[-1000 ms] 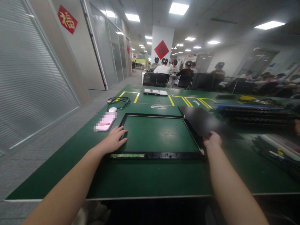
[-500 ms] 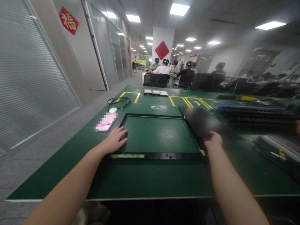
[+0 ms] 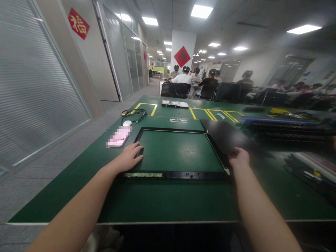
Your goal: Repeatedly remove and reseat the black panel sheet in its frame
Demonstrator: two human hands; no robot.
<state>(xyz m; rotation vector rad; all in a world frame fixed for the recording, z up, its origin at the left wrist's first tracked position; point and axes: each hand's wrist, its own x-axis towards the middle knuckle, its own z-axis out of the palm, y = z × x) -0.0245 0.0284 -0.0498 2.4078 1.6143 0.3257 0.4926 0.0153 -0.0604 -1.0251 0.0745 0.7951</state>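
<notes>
A black rectangular frame, like a monitor bezel, lies flat on the green table. A narrow green strip like a circuit board sits along its near bar. My left hand rests across the frame's left side with fingers spread. At the frame's right side, my right hand has its fingers curled at the near edge of a thin dark panel; part of the grip is hidden. The panel overlaps the frame's right side. A small pale piece shows at the frame's near right corner.
Left of the frame are a phone, a white mouse and a coiled black cable. Small boxed parts stand farther back. Dark stacked parts and another pile occupy the right. Several people sit beyond the table.
</notes>
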